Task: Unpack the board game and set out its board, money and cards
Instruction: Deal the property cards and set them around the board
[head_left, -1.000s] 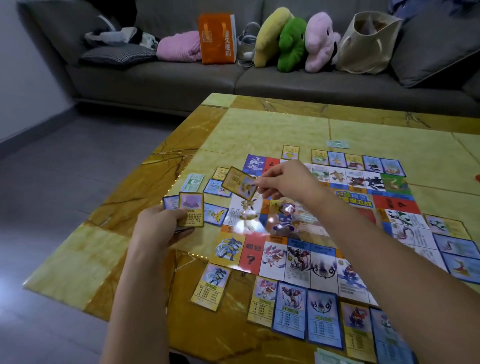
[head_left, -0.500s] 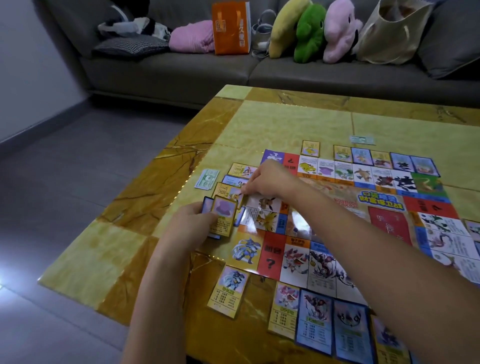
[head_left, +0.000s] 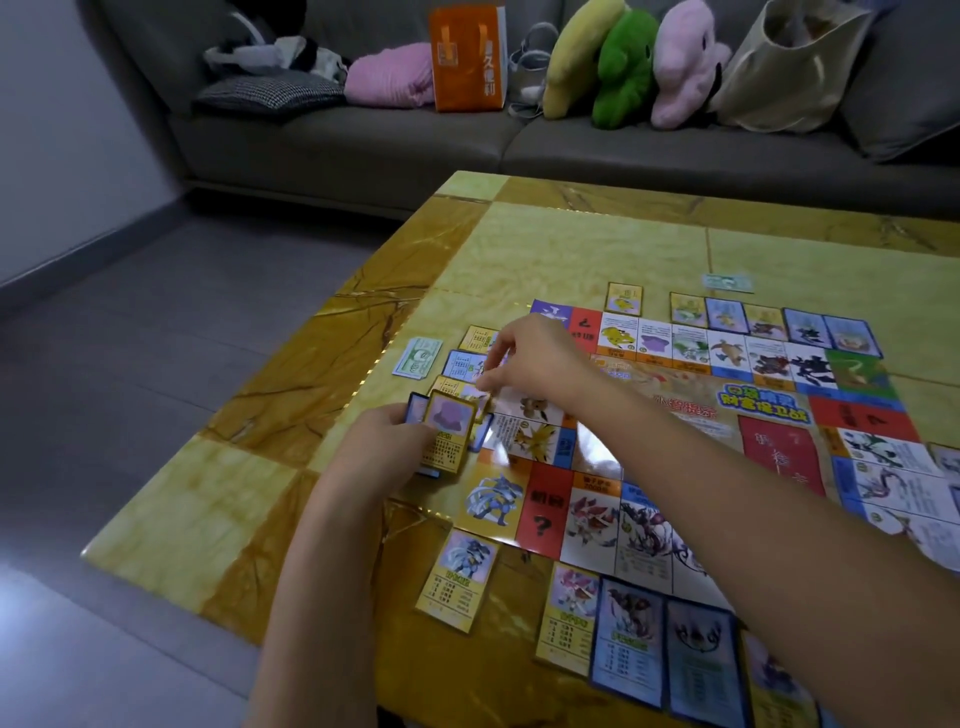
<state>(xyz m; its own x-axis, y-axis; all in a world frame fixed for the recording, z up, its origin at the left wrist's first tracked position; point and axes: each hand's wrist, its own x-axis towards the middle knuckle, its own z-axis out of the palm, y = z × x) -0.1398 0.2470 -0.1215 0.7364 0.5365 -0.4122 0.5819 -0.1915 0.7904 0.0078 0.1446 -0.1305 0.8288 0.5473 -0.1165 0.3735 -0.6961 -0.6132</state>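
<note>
The left hand (head_left: 384, 449) grips a stack of cards (head_left: 449, 434) by its left edge, fingers curled behind and thumb on the face, the top card yellow-framed with a purple figure and tilted up toward the camera; just beyond that grip, and partly hidden by the stack, a yellow card (head_left: 454, 387) lies flat on the table (head_left: 322, 384) at the left edge of the board (head_left: 675, 395); the right hand (head_left: 530, 358) reaches across the board with its fingers curled down and their tips bunched at this card's right end, but the tips are blurred, so whether they pinch it or only press on it cannot be told; further out from the right hand's fingertips lie a blue card (head_left: 462, 364) and another yellow one (head_left: 478, 338), also along the board's left edge; left of these, well clear of both grips, lies a green banknote (head_left: 418, 356); the board lies open and flat to the right of both hands, under the right forearm; nearer than the left hand's grip, a single card (head_left: 457, 579) and a row of cards (head_left: 628, 636) lie face up along the board's near edge; more cards line its far edge, with a second banknote (head_left: 727, 282) beyond them.
</note>
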